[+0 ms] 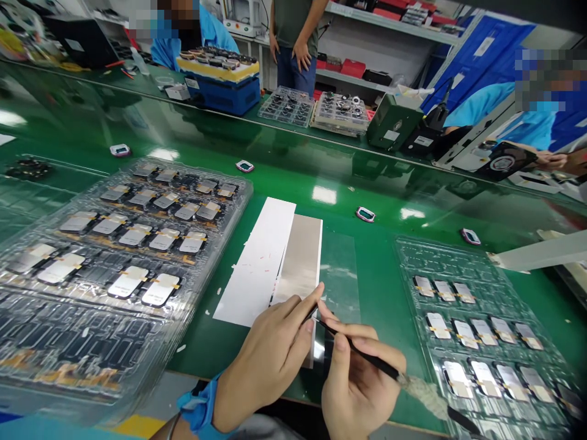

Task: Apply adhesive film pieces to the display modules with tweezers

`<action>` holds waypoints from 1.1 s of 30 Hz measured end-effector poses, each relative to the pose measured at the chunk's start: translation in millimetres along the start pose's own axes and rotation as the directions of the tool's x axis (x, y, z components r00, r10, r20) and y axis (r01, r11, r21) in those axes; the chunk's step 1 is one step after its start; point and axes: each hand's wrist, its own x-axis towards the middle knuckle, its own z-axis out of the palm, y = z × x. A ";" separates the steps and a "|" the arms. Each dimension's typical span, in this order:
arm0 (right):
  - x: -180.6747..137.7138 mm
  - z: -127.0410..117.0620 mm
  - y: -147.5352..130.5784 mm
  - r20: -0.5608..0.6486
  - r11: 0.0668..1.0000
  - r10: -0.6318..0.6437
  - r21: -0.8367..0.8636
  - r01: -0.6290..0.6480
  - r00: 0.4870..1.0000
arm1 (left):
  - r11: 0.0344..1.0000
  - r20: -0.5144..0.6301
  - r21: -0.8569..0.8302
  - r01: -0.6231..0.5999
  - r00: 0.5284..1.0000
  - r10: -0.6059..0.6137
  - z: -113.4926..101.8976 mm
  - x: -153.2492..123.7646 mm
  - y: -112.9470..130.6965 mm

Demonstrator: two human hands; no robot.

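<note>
Over the strips at the bench's front, my left hand (270, 354) is pinched with thumb and forefinger around a small dark piece, mostly hidden by the fingers. My right hand (362, 379) grips a slim black pen-like tool (378, 365) with a pale wrapping round its rear part. Its tip meets the left fingertips. Under the hands lies a grey-beige strip (300, 250) with a white edge. A white paper sheet (259, 263) lies to its left, with tiny red and white scraps on it. A clear film (339, 269) is on the right.
At left, a stacked clear tray (215, 244) holds several silver-backed modules (160, 289). Another clear tray (413, 256) with similar modules stands right. Small framed parts (365, 214) line the green bench. Behind are a blue box (224, 91), a green box (394, 122) and several people.
</note>
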 end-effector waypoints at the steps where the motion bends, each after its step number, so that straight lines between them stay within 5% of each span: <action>1: -0.1 0.1 0.0 0.000 1.000 0.001 0.006 -0.001 1.000 | 1.000 0.000 0.001 -0.001 1.000 0.001 0.1 -0.2 -0.1; 33: 1.8 -0.3 0.2 0.013 0.995 -0.065 0.078 0.064 0.998 | 0.999 -0.004 -0.006 0.037 0.999 -0.037 1.9 2.2 -2.1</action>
